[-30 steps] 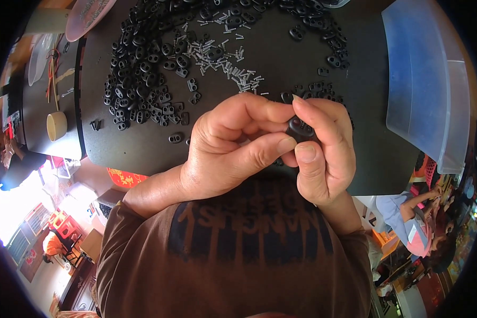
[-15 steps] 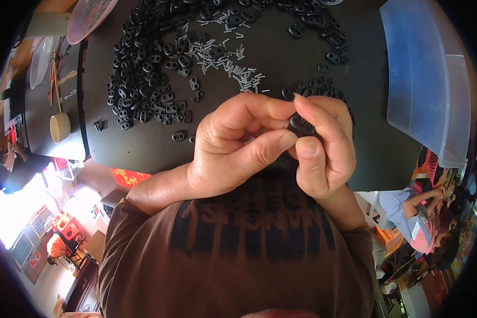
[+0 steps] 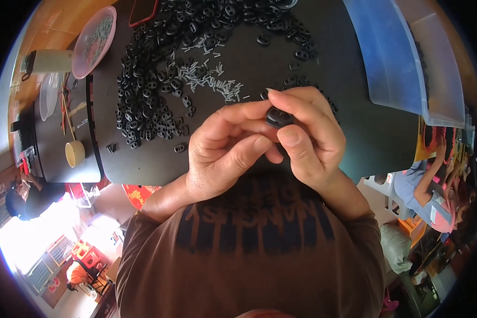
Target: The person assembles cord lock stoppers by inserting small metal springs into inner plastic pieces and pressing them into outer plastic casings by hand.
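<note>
In front of my chest, both hands are at one black cord lock (image 3: 279,117) with two holes. My right hand (image 3: 315,135) pinches it, index finger above and thumb below. My left hand (image 3: 222,143) is curled against its left end with the index and middle fingertips, its thumb a little lower and off the piece. The fingertips partly cover the cord lock. Beyond my hands lie loose metal springs (image 3: 225,87). A large heap of black cord lock parts (image 3: 143,100) curves round them, and a smaller group (image 3: 297,81) sits just past my right fingers.
A pink bowl of springs (image 3: 111,37) stands at the far left, near a red-edged phone (image 3: 142,11). On the left side table (image 3: 85,167) is a beige cup (image 3: 75,153). A translucent plastic bin (image 3: 379,69) stands at the right. Other people (image 3: 429,193) sit nearby.
My left thumb has come off the cord lock, which now sits between my right thumb and index finger. The whole view has shifted, bringing the bowl and phone further into sight.
</note>
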The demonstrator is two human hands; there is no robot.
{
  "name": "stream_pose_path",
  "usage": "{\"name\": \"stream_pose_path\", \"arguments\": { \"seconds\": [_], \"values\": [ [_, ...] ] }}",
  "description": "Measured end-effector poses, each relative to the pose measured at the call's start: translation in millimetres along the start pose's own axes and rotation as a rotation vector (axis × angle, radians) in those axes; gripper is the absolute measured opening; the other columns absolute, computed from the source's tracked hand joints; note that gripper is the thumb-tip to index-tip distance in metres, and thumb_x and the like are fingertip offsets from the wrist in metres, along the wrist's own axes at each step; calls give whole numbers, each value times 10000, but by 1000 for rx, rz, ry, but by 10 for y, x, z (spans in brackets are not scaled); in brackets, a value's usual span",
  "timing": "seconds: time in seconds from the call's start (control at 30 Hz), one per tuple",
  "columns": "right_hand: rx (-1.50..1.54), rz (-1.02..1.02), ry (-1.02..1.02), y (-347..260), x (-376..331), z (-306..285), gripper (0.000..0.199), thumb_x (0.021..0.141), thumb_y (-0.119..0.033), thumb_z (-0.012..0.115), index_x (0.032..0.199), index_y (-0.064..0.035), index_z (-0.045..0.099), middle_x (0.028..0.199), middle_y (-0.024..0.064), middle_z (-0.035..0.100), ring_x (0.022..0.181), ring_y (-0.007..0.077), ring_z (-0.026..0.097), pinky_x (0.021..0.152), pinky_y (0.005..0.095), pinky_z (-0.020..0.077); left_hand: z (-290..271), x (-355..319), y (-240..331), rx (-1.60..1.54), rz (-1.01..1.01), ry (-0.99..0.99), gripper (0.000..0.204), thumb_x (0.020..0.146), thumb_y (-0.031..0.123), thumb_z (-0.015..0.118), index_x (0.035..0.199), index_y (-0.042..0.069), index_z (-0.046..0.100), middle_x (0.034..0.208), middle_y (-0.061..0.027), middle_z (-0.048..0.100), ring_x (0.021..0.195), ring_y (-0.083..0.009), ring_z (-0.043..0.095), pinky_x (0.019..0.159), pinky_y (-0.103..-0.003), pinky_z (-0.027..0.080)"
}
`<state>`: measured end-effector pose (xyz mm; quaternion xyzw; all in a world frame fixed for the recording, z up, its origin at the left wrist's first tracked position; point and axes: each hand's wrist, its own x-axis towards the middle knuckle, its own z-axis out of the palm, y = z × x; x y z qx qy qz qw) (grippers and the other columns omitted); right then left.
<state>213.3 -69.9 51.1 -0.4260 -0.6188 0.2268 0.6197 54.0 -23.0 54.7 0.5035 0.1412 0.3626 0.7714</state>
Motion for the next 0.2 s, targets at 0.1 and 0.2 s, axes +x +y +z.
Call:
{"name": "stream_pose_path", "arguments": {
  "seconds": [0.1,0.2],
  "values": [
    [-82,-71,18,7,-12,17,300,868,-95,589,1142,25,573,979,107,565,670,114,542,573,211,444,-12,-17,-22,3,5,-10,383,890,43,542,1251,-16,427,976,-139,613,759,-189,624,693,-286,525],
    [-6,-25,9,-73,-74,38,328,864,-112,599,1163,18,563,1007,117,571,683,146,563,594,222,465,0,-80,-32,-5,10,-11,404,892,48,542,1271,-2,414,1002,-138,612,768,-201,632,702,-286,526]
  ]
}}
